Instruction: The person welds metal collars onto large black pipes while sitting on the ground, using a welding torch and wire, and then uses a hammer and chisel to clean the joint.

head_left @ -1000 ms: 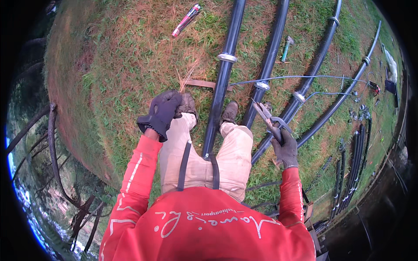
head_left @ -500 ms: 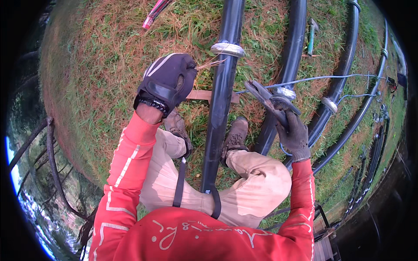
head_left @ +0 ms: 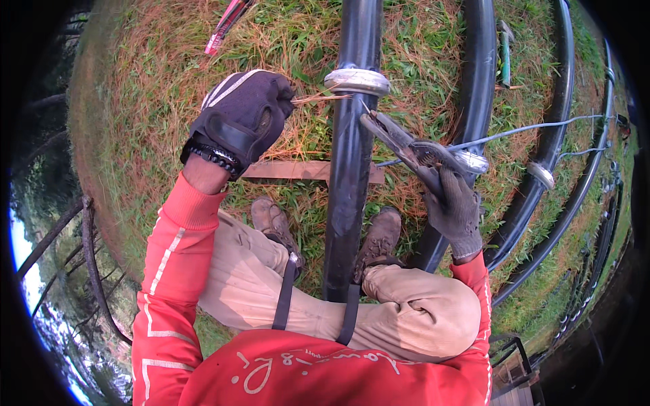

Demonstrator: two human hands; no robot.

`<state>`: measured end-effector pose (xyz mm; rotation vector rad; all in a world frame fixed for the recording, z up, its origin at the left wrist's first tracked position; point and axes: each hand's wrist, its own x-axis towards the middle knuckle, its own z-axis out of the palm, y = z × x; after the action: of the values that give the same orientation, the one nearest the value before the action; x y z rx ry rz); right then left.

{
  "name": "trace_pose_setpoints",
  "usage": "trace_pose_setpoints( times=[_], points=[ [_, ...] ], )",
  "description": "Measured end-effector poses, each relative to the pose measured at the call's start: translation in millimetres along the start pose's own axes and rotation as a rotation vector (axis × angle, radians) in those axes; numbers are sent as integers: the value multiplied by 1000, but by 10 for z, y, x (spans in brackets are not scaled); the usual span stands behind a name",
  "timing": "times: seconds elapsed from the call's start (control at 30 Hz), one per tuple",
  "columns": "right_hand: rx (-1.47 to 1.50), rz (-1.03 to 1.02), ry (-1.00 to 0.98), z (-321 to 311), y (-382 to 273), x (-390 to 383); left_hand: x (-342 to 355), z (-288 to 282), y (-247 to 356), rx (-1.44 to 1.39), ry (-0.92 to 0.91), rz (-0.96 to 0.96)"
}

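My left hand (head_left: 240, 122), in a black glove, is closed on a thin bunch of dry straw-coloured strands (head_left: 315, 98), whose ends reach over a black pipe (head_left: 351, 196) near its silver ring joint (head_left: 359, 81). My right hand (head_left: 453, 203), in a grey glove, grips a grey metal tool (head_left: 396, 139) like pliers, its pointed tip just right of that pipe, below the joint. A brown flat board (head_left: 284, 169) lies crosswise at the pipe, beyond my boots. The pipe runs between my legs, with dark straps either side.
More black pipes (head_left: 548, 135) with silver joints run on the right, crossed by blue-grey cords (head_left: 514, 132). A green-handled hammer (head_left: 504, 54) and a red-and-white slim package (head_left: 225, 27) lie on the grass. Bare branches (head_left: 95, 271) show at the left.
I have crouched lower over the pipe. Both hands have moved up toward the joint, the strands now lying across the pipe and the tool's tip closer to it.
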<state>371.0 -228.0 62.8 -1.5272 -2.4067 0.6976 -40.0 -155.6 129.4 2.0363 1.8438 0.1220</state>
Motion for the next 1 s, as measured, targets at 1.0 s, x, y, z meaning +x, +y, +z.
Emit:
trace_pose_setpoints(
  times=[1.0],
  points=[
    [58, 45, 96, 411, 97, 9, 26, 50, -34, 49, -30, 10]
  ],
)
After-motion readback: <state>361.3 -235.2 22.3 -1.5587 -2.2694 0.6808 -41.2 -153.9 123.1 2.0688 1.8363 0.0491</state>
